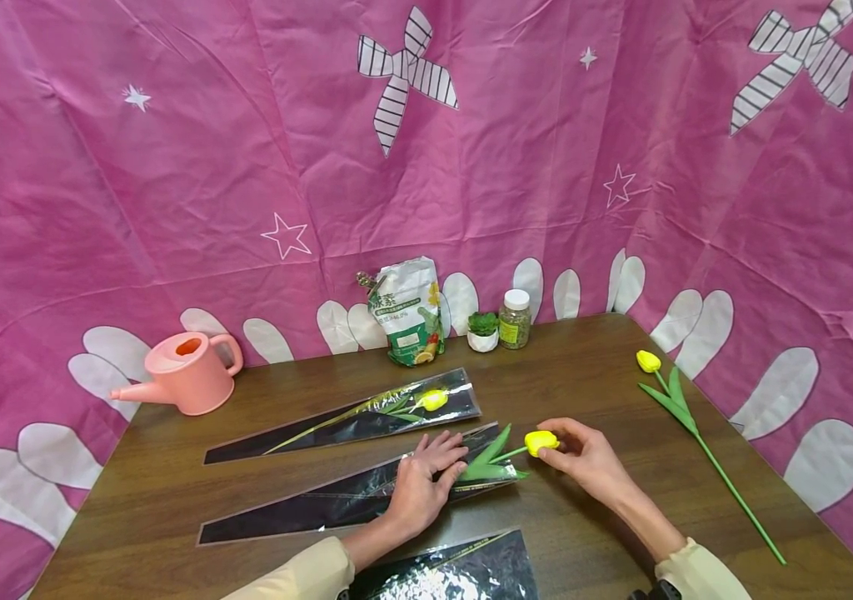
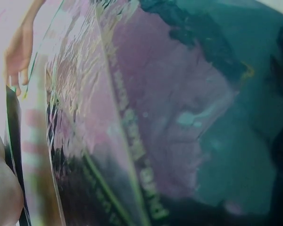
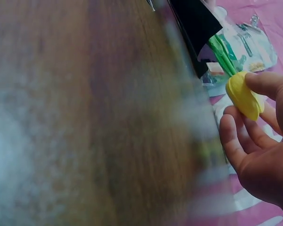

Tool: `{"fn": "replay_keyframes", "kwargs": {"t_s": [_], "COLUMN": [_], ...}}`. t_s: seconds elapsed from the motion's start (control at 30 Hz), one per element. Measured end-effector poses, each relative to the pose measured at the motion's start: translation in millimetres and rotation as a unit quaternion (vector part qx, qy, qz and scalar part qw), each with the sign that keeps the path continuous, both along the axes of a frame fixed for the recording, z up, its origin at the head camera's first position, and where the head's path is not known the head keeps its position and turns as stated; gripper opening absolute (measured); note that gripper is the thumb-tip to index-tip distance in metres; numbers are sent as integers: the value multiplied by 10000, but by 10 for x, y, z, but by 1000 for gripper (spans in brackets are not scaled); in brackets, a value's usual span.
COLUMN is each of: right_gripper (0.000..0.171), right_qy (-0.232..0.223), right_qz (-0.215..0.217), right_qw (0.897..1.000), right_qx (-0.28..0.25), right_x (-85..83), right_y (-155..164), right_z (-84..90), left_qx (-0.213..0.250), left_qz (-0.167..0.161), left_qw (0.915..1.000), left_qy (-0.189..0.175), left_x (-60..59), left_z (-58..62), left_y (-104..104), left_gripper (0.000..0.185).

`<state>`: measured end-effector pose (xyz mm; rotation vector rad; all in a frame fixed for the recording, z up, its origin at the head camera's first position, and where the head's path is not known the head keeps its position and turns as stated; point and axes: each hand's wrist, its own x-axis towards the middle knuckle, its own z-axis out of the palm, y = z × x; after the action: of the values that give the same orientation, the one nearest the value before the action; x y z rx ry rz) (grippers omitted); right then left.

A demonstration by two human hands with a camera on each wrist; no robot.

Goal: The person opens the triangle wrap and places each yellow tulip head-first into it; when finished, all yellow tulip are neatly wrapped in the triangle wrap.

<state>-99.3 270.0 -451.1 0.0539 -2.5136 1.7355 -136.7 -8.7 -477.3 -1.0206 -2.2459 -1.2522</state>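
Here, on a brown wooden worktop (image 1: 591, 367), the left hand (image 1: 422, 483) lies flat with fingers straight on a long clear-and-black plastic flower sleeve (image 1: 336, 504). The right hand (image 1: 584, 458) pinches the bloom of a yellow artificial tulip (image 1: 541, 442), whose green stem enters the sleeve's wide mouth.

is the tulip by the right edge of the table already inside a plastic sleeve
No, that yellow tulip lies bare on the table, apart from the sleeves, while the right hand pinches a different tulip's bloom.
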Motion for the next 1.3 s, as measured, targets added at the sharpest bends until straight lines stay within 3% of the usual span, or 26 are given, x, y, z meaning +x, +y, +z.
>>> {"fn": "replay_keyframes", "kwargs": {"t_s": [0.3, 0.57, 0.9, 1.3], "right_gripper": [37, 37, 33, 28], "right_qy": [-82, -37, 196, 446], "right_qz": [606, 1333, 1115, 1093], "right_qw": [9981, 9910, 9927, 9914], "right_qx": [37, -93, 410, 559], "right_x": [-33, -39, -62, -94], "right_y": [-53, -80, -73, -149], "right_z": [9, -10, 7, -34], "left_qx": [-40, 23, 120, 174], "left_qz": [20, -57, -110, -153], "left_qw": [9997, 9998, 9999, 9997], "left_qy": [244, 169, 12, -113], "left_x": [-2, 0, -8, -3], "left_z": [11, 16, 28, 31], "left_y": [3, 14, 7, 7], "left_gripper": [22, 22, 20, 21]}}
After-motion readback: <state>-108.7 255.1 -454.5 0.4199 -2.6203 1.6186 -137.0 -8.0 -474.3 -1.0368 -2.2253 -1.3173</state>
